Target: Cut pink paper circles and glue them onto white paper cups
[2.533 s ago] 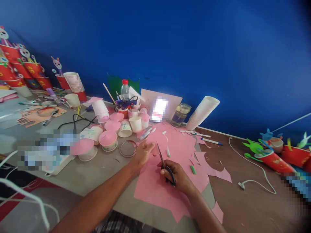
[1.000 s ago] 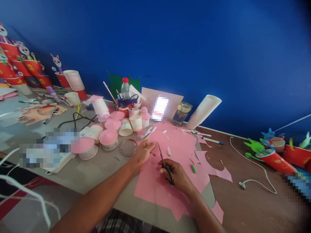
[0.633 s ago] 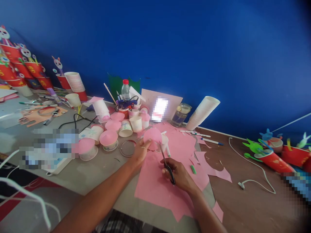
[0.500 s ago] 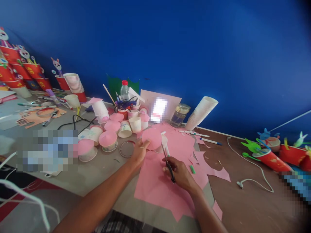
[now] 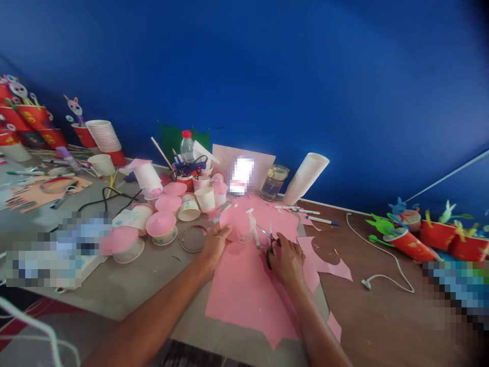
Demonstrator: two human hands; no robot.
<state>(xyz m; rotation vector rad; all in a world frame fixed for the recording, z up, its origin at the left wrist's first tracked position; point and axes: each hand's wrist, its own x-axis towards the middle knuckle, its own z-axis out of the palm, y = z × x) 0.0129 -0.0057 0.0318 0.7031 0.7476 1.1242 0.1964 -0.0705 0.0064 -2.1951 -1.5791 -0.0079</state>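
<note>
Hands apart | left hand [image 5: 213, 246] pinches pink circle [image 5: 236, 223]; right hand [image 5: 289, 259] grips scissors [image 5: 268, 238], blades open, on pink sheet [image 5: 244, 290]

Disc [image 5: 237, 223] showing plain pink. Paper sheet [image 5: 244, 290] showing same pink. Scissors [image 5: 269, 243] showing black handles. Wall [image 5: 305, 76] showing deep blue. Cup stack [image 5: 305, 177] showing white. Decorated cups [image 5: 412, 247] showing red, green cutouts. Table [image 5: 382, 326] showing brown.

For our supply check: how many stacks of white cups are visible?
2: upright stack far left, beside red cups; leaning stack right of the glass jar. Others may be hidden.
</note>
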